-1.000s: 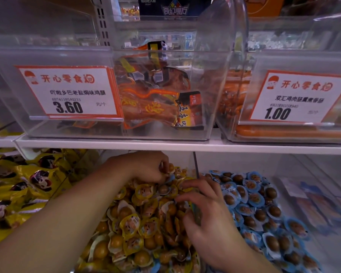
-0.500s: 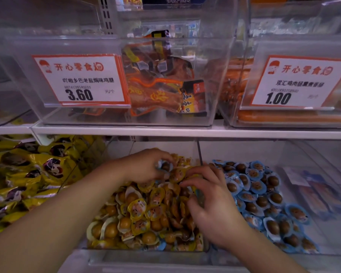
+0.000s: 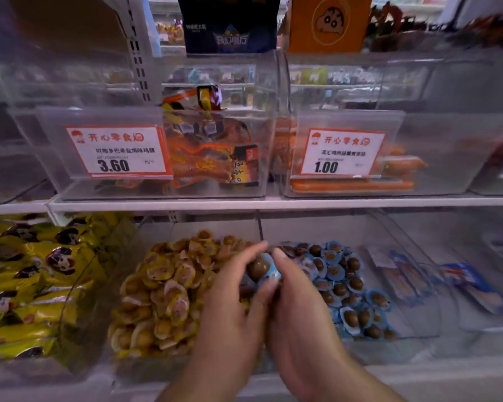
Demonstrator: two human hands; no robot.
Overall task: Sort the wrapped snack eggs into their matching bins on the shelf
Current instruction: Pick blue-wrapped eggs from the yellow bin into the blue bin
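On the lower shelf a clear bin (image 3: pixel 157 236) holds several yellow-wrapped snack eggs (image 3: pixel 163 288). Right of it, past a thin divider, a second clear bin (image 3: pixel 389 236) holds several blue-wrapped eggs (image 3: pixel 343 282). My left hand (image 3: pixel 233 303) and my right hand (image 3: pixel 299 311) meet above the divider. Between their fingertips sits a blue-wrapped egg (image 3: pixel 263 269), brown egg showing through the wrap. Left thumb and fingers curl round it from the left; right fingers press its right side. The eggs beneath my hands are hidden.
Yellow snack packets (image 3: pixel 26 285) fill the bin at the left. Flat blue packs (image 3: pixel 462 282) lie in bins at the right. The shelf above (image 3: pixel 244 203) carries clear bins with orange chicken packs (image 3: pixel 212 158), sausages (image 3: pixel 355 184) and two price cards (image 3: pixel 116 152).
Both hands have lifted out of the yellow egg pile and come together over the divider, now with a blue-wrapped egg between them. The camera has tilted up.
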